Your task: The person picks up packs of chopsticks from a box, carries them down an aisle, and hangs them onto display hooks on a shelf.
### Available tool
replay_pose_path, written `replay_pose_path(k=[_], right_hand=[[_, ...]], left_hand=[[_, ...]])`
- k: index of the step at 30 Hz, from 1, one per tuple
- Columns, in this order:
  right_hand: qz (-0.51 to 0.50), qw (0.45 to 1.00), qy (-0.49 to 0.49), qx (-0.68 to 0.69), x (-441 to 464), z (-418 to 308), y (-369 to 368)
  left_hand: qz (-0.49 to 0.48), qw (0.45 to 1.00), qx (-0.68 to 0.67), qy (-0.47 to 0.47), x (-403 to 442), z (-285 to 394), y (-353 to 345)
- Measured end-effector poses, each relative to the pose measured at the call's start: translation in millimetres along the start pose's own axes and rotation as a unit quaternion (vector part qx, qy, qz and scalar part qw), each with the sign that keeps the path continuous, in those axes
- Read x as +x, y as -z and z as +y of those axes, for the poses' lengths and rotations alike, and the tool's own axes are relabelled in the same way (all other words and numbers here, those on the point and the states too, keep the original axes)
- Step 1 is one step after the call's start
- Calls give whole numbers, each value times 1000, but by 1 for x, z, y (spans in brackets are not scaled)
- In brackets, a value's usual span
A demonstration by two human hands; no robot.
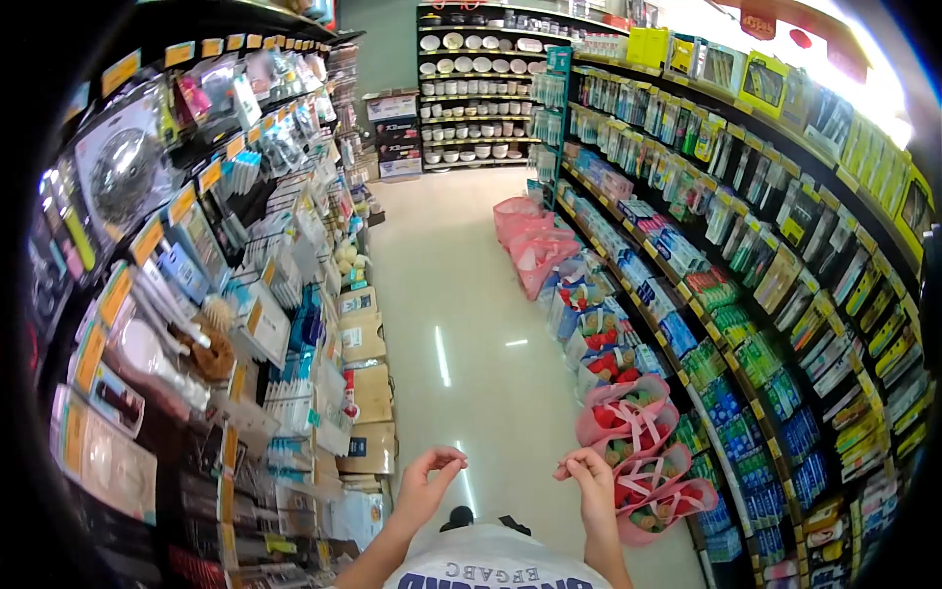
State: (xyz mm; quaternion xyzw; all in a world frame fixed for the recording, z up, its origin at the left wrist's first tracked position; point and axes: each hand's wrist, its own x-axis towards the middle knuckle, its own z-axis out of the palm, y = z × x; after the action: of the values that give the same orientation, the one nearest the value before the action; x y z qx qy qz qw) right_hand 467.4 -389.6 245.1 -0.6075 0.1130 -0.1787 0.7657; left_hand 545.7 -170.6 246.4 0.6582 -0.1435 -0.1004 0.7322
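In the head view my left hand is held up in front of my body over the aisle floor. Its fingers are curled in, their tips close to the thumb, and I see nothing between them. My right hand is raised at the same height, its fingers bent against the thumb with no object visible in them. The two hands are apart. Beside my right hand stand pink bags with ribbon handles, filled with red, green and brown items. Below the hands is my white shirt with dark lettering.
Packaged goods hang on the left shelf, with flat brown packs along its foot. The right shelf holds boxed and carded goods. More pink bags stand farther along the floor. Bowls fill a back shelf.
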Motion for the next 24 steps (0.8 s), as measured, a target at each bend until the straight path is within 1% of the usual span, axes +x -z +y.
replay_pose_path(k=[3,6,8,10,12,13,15,20,22,23,24], right_hand=[[7,1000,-7,-8,21,10,-13],[43,998,-37,-4,24,19,-20],[37,998,-38,-20,35,20,-18],[49,998,-42,-27,46,29,-12],[86,993,-73,-30,59,37,-7],[82,993,-77,-32,67,39,-5],[51,994,-92,-18,93,42,-2],[-31,994,-102,-13,177,47,-9],[-95,990,-104,14,212,44,-8],[-121,988,-97,3,232,39,-8],[-131,987,-93,4,250,32,-7]], left_hand=[[-17,1000,3,7,37,-1,15],[-20,998,22,47,55,-8,23],[-34,999,-4,42,71,-8,23],[-42,998,-20,52,84,-22,24],[-40,996,-38,68,94,-27,23],[-39,996,-32,71,100,-25,23],[-27,997,-28,66,114,-24,19],[55,997,-37,50,156,-27,11],[78,996,-11,51,174,-21,3],[90,995,-13,47,188,-19,-3],[100,994,-15,41,201,-16,-9]])
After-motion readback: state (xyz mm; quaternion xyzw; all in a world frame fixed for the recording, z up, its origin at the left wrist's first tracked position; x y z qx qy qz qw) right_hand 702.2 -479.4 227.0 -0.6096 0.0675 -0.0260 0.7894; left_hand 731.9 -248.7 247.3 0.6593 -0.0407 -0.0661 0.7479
